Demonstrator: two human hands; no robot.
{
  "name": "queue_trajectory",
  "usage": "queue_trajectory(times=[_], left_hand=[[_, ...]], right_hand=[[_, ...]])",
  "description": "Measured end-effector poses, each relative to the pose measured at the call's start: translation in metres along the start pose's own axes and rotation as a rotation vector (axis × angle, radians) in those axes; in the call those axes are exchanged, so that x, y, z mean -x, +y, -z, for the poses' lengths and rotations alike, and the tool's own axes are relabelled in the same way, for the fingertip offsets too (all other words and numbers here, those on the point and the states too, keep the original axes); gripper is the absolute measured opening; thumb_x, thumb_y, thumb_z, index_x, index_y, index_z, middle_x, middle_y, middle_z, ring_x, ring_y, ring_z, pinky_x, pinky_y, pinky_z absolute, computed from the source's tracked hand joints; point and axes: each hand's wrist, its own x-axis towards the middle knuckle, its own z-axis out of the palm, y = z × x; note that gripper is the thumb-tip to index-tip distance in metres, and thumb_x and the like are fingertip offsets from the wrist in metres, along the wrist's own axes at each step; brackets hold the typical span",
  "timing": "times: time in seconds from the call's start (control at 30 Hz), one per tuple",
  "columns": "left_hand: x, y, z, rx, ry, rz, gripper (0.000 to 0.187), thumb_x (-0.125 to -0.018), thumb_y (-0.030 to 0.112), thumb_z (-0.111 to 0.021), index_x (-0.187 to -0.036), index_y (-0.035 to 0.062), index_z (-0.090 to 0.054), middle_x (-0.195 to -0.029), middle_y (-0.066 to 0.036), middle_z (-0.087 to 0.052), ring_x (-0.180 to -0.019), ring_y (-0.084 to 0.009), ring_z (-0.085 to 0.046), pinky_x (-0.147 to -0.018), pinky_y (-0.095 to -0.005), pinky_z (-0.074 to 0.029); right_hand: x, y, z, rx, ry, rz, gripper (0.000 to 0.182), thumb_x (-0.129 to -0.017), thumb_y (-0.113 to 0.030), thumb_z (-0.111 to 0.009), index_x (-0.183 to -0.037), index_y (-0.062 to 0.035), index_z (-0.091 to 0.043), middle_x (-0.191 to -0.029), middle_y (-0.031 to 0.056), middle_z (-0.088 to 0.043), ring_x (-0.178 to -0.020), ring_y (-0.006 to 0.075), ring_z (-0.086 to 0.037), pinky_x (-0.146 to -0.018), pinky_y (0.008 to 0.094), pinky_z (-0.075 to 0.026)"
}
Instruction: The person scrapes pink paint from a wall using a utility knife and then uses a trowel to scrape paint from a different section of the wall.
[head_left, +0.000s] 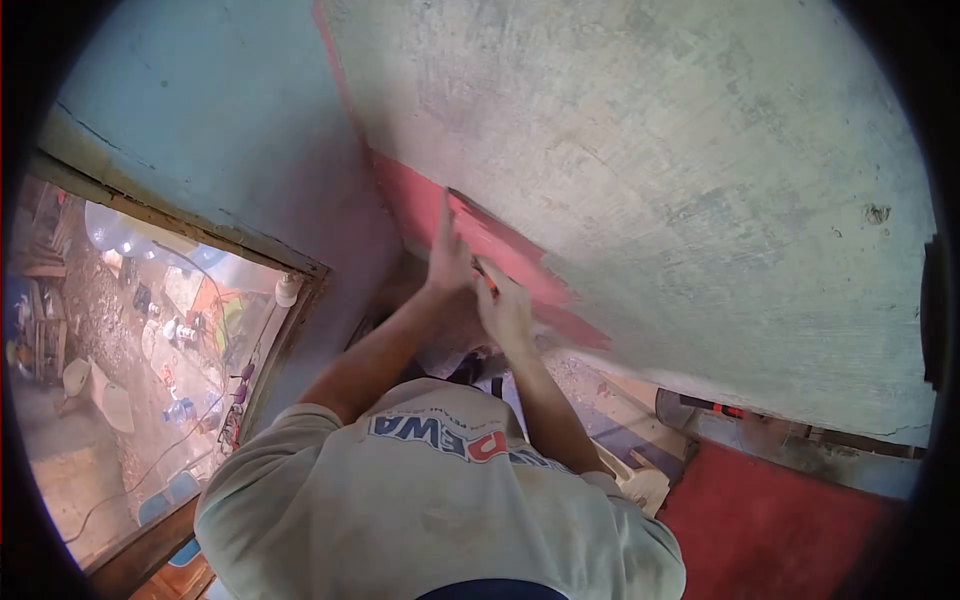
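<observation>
Both of my hands are raised to the pale, worn wall (640, 150), beside a pink painted strip (500, 245) along its lower left part. My left hand (450, 250) has its fingers stretched out toward the strip, near a dark thin edge at the strip's top. Close to its right, my right hand (503, 305) is closed around a tool with an orange and black handle (487, 280). The tool's far end is hard to make out behind the hands.
At the left, an opening with a wooden frame (300, 330) shows cluttered ground outside. A blue wall (220, 110) meets the pale wall at a corner. A red surface (770, 530) lies at the lower right, near a cream plastic object (645, 485).
</observation>
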Motion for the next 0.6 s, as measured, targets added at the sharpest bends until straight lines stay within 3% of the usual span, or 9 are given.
queue_trajectory(times=[0.13,0.2,0.3,0.37,0.47,0.53,0.6], left_hand=[[-0.003,0.005,0.006,0.047,-0.008,0.082,0.098,-0.083,-0.017,-0.040,-0.167,0.0060,0.004,-0.175,-0.020,-0.002,-0.159,-0.0377,-0.020,-0.123,-0.0442,-0.031],[0.019,0.017,-0.027,-0.069,-0.051,0.017,0.096,-0.084,-0.016,-0.039,-0.168,0.0066,0.003,-0.175,-0.020,-0.002,-0.160,-0.0373,-0.018,-0.123,-0.0458,-0.030],[0.039,0.027,-0.061,0.015,-0.081,0.099,0.097,-0.083,-0.017,-0.036,-0.168,0.0078,0.003,-0.175,-0.018,-0.002,-0.161,-0.0367,-0.015,-0.124,-0.0473,-0.030],[0.027,0.014,-0.043,-0.127,-0.007,-0.035,0.098,-0.081,-0.015,-0.040,-0.167,0.0049,0.002,-0.172,-0.027,-0.011,-0.135,-0.0375,-0.046,-0.107,-0.0404,-0.043],[0.011,0.006,-0.021,-0.101,0.000,0.022,0.101,-0.080,-0.014,-0.042,-0.167,0.0033,0.005,-0.171,-0.030,-0.013,-0.127,-0.0359,-0.059,-0.099,-0.0366,-0.049],[0.011,0.011,-0.025,-0.094,0.012,-0.063,0.101,-0.079,-0.015,-0.042,-0.167,0.0037,0.006,-0.171,-0.030,-0.013,-0.127,-0.0363,-0.058,-0.099,-0.0367,-0.049],[0.029,0.017,-0.046,-0.134,-0.007,-0.025,0.101,-0.079,-0.015,-0.040,-0.167,0.0040,0.005,-0.172,-0.028,-0.013,-0.143,-0.0373,-0.047,-0.107,-0.0377,-0.045]], right_hand=[[0.007,0.009,-0.008,-0.056,0.089,0.020,0.035,-0.098,-0.012,-0.065,-0.132,-0.0079,-0.069,-0.108,0.0252,-0.073,-0.094,0.0437,-0.072,-0.080,0.0474,-0.057],[0.036,0.014,0.021,0.000,0.094,-0.044,0.034,-0.098,-0.012,-0.067,-0.131,-0.0071,-0.069,-0.113,0.0247,-0.073,-0.098,0.0415,-0.073,-0.081,0.0428,-0.057],[0.054,0.005,0.050,-0.023,0.119,-0.076,0.035,-0.097,-0.014,-0.068,-0.131,-0.0074,-0.069,-0.113,0.0250,-0.073,-0.095,0.0418,-0.074,-0.078,0.0437,-0.057],[0.042,-0.003,0.039,0.059,0.050,-0.130,0.035,-0.097,-0.015,-0.068,-0.131,-0.0064,-0.069,-0.112,0.0253,-0.073,-0.096,0.0412,-0.074,-0.079,0.0434,-0.057],[0.025,0.003,0.022,0.018,0.080,-0.050,0.034,-0.097,-0.014,-0.066,-0.130,-0.0044,-0.069,-0.110,0.0260,-0.073,-0.099,0.0409,-0.074,-0.082,0.0427,-0.058],[0.029,0.002,0.022,-0.048,0.123,-0.048,0.034,-0.098,-0.013,-0.065,-0.131,-0.0046,-0.069,-0.110,0.0260,-0.073,-0.100,0.0412,-0.074,-0.084,0.0430,-0.058],[0.047,0.006,0.038,-0.002,0.125,-0.049,0.034,-0.098,-0.011,-0.064,-0.131,-0.0048,-0.069,-0.112,0.0254,-0.074,-0.101,0.0396,-0.075,-0.084,0.0419,-0.058]])
